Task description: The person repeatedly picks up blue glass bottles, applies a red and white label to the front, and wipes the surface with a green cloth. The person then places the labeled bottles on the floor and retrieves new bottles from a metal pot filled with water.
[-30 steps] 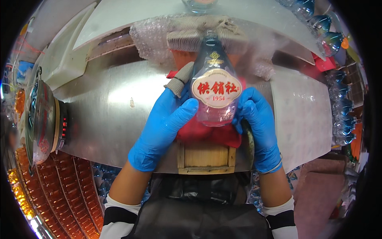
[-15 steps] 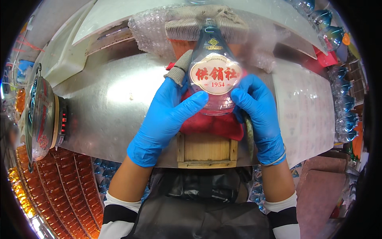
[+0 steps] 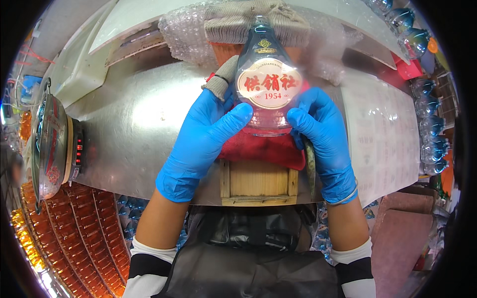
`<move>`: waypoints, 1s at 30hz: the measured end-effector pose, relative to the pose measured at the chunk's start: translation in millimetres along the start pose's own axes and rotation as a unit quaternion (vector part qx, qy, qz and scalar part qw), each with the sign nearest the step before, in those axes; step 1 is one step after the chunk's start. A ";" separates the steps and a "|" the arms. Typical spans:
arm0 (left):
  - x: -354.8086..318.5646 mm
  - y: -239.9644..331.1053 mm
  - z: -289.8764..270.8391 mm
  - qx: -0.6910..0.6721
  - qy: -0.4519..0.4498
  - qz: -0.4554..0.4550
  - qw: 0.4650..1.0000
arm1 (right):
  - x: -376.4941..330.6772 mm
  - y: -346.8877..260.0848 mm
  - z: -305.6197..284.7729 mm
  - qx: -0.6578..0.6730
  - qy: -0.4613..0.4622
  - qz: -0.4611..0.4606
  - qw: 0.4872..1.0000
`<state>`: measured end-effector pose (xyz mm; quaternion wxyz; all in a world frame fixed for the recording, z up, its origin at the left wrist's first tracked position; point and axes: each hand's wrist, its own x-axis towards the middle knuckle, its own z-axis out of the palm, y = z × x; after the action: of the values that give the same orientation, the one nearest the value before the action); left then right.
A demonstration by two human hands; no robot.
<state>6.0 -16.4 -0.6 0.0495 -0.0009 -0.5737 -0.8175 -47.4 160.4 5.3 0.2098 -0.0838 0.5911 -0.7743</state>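
Observation:
A glass bottle (image 3: pixel 264 116), blue-tinted toward its narrow neck, lies with its neck pointing away from me. On its front is a round cream label (image 3: pixel 268 102) with red print. My left hand (image 3: pixel 206 124), in a blue glove, is closed on the bottle's left side, thumb along the lower edge; a grey knit cover (image 3: pixel 217 85) wraps one finger. My right hand (image 3: pixel 320 126), also blue-gloved, grips the lower right side with its thumb at the label's edge; its other fingers are partly hidden. Beneath the bottle is a red cloth (image 3: pixel 263 151), and the neck reaches a grey knit pad (image 3: pixel 256 22).
A wooden box (image 3: pixel 259 183) sits at the metal table's (image 3: pixel 129 129) near edge. Sheets of labels (image 3: pixel 382 134) lie to the right. A scale (image 3: pixel 52 144) stands at left, bubble wrap (image 3: pixel 186 37) behind. Several blue-tinted bottles (image 3: pixel 432 126) line the right side.
The bottle has shifted slightly away from me, and its label sits a little farther off. My left thumb has slid a bit left and away. Both hands still hold the bottle.

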 end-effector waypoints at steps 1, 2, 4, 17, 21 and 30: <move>-0.3 -0.7 -0.3 -0.002 0.000 0.002 1.000 | -0.1 0.1 0.1 0.000 0.000 0.001 1.000; -0.6 -1.2 -0.6 -0.004 0.000 0.004 1.000 | -0.3 0.3 0.0 0.000 0.000 0.003 1.000; -0.9 -0.6 -0.8 -0.003 0.000 0.001 1.000 | -0.1 -0.3 -1.4 0.003 -0.006 0.014 1.000; 0.6 2.3 -4.9 0.058 -0.048 0.011 0.997 | -9.3 -5.1 -11.3 0.192 0.277 0.103 0.936; 0.5 2.9 0.6 0.041 -0.037 0.000 0.998 | -41.0 -0.5 20.7 -0.018 0.237 -0.085 0.968; -0.6 4.1 4.0 0.023 -0.033 -0.011 0.999 | -35.6 29.2 3.7 -0.021 0.324 -0.038 0.945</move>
<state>6.8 -14.0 4.6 0.0214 -0.0199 -0.5938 -0.8041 -7.5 166.0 -17.2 -0.0249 0.1447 0.6400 -0.7542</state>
